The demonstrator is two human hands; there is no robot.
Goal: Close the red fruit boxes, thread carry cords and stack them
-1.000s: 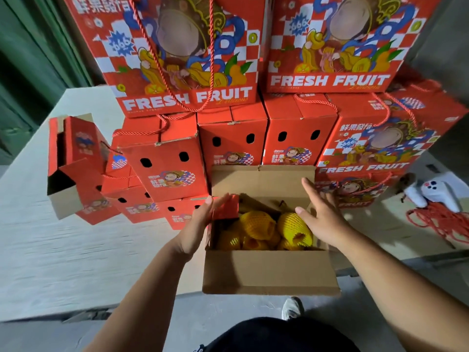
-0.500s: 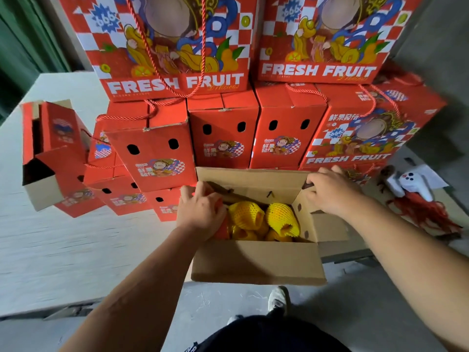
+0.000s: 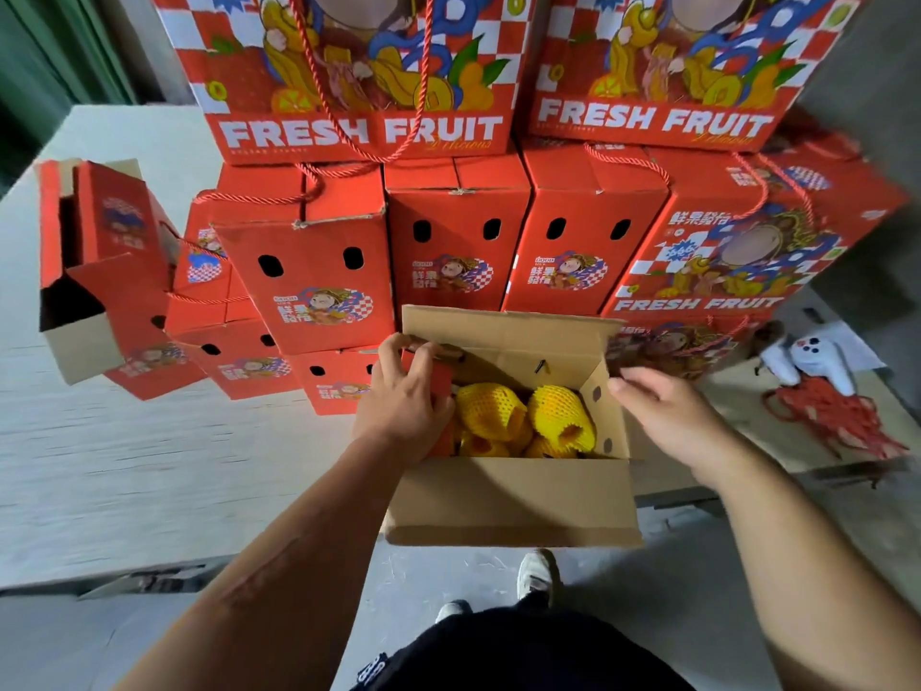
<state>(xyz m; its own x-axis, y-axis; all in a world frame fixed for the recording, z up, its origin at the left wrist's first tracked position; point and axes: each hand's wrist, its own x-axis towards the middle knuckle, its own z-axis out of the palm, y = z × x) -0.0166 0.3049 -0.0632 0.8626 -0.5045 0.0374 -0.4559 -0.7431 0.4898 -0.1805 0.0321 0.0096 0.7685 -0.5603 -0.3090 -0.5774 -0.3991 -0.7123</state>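
Observation:
An open red fruit box (image 3: 513, 501), brown inside, stands at the table edge in front of me, its near and far flaps upright. Several yellow fruits in foam nets (image 3: 491, 413) fill it. My left hand (image 3: 403, 396) curls its fingers over the red left side flap (image 3: 441, 384) and bends it inward over the fruit. My right hand (image 3: 668, 416) holds the upright right side flap (image 3: 603, 411), thumb at its inner edge and fingers behind it. A bundle of red carry cords (image 3: 842, 421) lies on the table to the right.
Closed red boxes (image 3: 309, 276) with cords threaded stand stacked close behind the open one, larger FRESH FRUIT boxes (image 3: 359, 132) on top. An empty open red box (image 3: 94, 291) lies tipped at the left. A white device (image 3: 817, 364) rests by the cords. My shoe (image 3: 536, 573) is below the table edge.
Both hands went from hovering over the box to its side flaps. The left hand took the left flap and folded it inward; the right flap now stands upright in my right hand.

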